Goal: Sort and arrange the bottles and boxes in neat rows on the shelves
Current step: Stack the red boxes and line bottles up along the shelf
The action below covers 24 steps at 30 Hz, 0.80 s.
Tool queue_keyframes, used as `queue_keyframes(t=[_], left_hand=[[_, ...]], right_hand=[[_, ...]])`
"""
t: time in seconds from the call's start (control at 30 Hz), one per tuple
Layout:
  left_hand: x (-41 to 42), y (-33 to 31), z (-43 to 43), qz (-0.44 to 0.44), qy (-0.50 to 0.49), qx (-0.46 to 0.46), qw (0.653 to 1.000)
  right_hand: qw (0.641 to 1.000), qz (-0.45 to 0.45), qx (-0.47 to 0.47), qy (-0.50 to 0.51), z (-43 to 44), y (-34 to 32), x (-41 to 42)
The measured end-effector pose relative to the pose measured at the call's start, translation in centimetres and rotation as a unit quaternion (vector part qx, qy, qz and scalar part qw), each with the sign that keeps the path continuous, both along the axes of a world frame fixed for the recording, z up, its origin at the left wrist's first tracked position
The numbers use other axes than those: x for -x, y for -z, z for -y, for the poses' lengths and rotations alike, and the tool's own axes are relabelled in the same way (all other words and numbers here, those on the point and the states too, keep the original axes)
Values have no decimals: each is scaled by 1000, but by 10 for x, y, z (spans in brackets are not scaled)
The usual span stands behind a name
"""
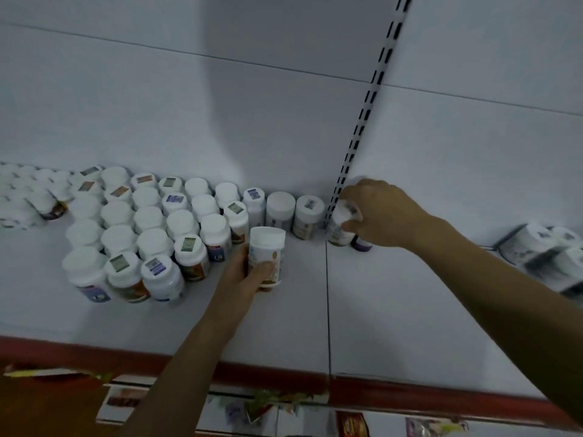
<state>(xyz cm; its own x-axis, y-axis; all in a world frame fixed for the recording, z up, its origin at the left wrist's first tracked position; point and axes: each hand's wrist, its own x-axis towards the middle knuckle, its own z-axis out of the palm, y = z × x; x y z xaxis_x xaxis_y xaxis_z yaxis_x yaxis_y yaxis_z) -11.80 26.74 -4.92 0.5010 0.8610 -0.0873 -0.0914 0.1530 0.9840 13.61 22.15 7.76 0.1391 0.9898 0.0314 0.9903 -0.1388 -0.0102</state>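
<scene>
Presently, the left hand (pixel 243 275) grips a white bottle (pixel 267 247), fingers curled round its body, just right of the bottle rows (pixel 142 228) on the white shelf (pixel 394 310). The right hand (pixel 381 212) clasps a second bottle (pixel 340 222) from above, far back beside the slotted upright (pixel 362 121).

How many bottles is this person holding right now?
2. The left hand grips a white-capped bottle in front of the bottle rows; the right hand grips a second bottle by the slotted upright. A dark bottle beside that one is partly hidden under the hand.
</scene>
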Motion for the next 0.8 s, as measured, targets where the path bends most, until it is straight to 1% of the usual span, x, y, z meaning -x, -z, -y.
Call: queue_keyframes(t=[0.13, 0.17, 0.27, 0.4, 0.53, 0.67, 0.73, 0.77, 0.8], left_hand=[[1, 3, -3, 18, 4, 21, 1000], [2, 5, -5, 24, 5, 26, 999], [4, 10, -8, 29, 7, 25, 999], [5, 11, -9, 15, 15, 4, 1000], [5, 11, -10, 18, 18, 3, 1000], [6, 9, -8, 20, 22, 3, 1000], [6, 8, -8, 27, 25, 10, 999], [6, 8, -7, 29, 25, 17, 999], [6, 7, -7, 31, 24, 19, 999]], right_hand=[[994, 105, 13, 0, -13, 11, 7], [993, 116, 13, 5, -14, 13, 8], [996, 91, -5, 10, -16, 24, 6], [998, 52, -39, 0, -17, 36, 4], [996, 55, -74, -15, -17, 42, 1], [992, 78, -92, -21, -13, 42, 0], [989, 72, -132, -11, -4, 39, 8], [984, 42, -174, -3, 3, 37, 16], [976, -13, -219, 1, 8, 36, 26]])
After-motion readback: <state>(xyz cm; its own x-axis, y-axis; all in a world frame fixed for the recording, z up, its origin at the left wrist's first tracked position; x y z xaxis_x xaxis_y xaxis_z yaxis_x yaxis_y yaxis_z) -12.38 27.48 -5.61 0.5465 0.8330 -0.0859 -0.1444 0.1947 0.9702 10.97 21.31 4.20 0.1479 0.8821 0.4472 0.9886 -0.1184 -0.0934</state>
